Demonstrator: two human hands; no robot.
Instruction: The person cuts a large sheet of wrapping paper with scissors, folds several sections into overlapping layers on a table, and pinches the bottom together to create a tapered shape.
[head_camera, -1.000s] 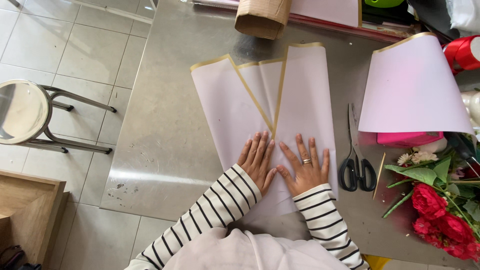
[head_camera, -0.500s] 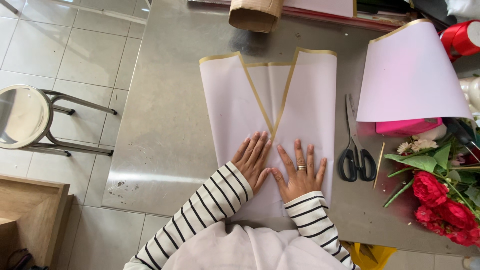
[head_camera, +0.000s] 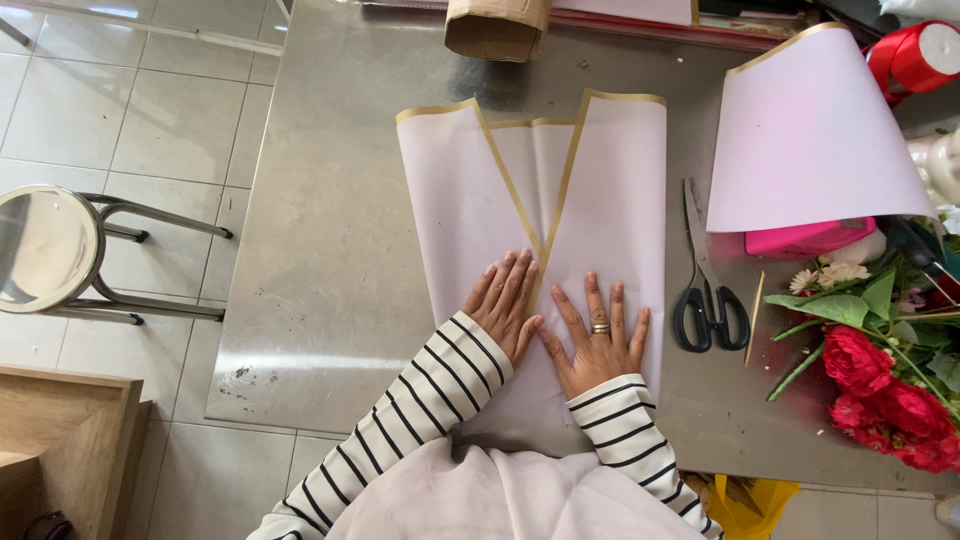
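A pale pink wrapping sheet with gold edging lies folded on the steel table, its two flaps meeting in a V. My left hand lies flat on the left flap near the fold, fingers close together. My right hand, with a ring on it, presses flat on the right flap, fingers spread. Both hands hold nothing. Striped sleeves cover both forearms.
Black-handled scissors and a thin wooden stick lie right of the sheet. A curled pink sheet covers a pink box. Red flowers lie at the right edge. A cardboard roll stands at the back. A metal stool stands left.
Both hands stay pressed on the folded sheet in nearly the same place. The view has shifted slightly, so everything sits a little lower in the frame.
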